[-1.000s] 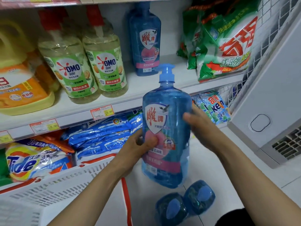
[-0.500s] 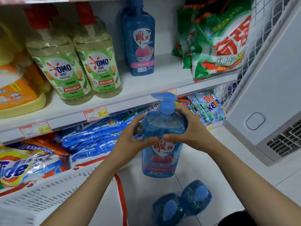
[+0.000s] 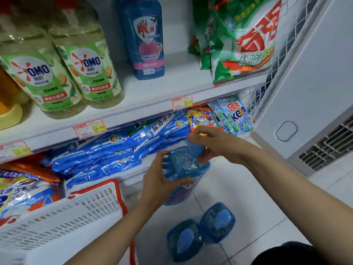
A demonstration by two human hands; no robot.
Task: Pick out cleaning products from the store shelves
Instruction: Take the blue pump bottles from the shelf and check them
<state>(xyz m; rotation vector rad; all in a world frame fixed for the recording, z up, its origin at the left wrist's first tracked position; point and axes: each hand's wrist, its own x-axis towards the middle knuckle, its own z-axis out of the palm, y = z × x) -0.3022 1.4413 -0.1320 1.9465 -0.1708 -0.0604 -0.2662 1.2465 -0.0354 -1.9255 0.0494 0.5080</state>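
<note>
Blue translucent plastic pump bottle [image 3: 181, 167], red-and-white shield label: held upright in both hands, in front of the lower shelf level, over pale floor tiles. Left hand [image 3: 159, 180] is wrapped round the bottle's shoulder, thumb across the front, fingers curled behind. Right hand [image 3: 217, 144] is closed over the pump head and neck, fingers bent down round them.

Noted around it, by size:
- White metal store shelving [image 3: 172, 83], two levels seen.
- White chest freezer with vent grille [image 3: 315, 83], set at the right.
- White slotted plastic basket with red rim [image 3: 66, 222], at lower left beside the left forearm.
- Green-and-white powder detergent bags [image 3: 244, 41], leant at the upper shelf's right end.
- Pair of pale yellow bottles with green OMO labels [image 3: 89, 73], stood at its left.
- Flat blue detergent pouches [image 3: 99, 155], stacked on the lower level.
- One matching blue shelf bottle [image 3: 147, 41], upright between bags and OMO pair.
- Two blue pump bottles on the floor [image 3: 217, 220], side by side, touching.
- Red-edged price tags [image 3: 89, 128], fixed along the shelf edge.
</note>
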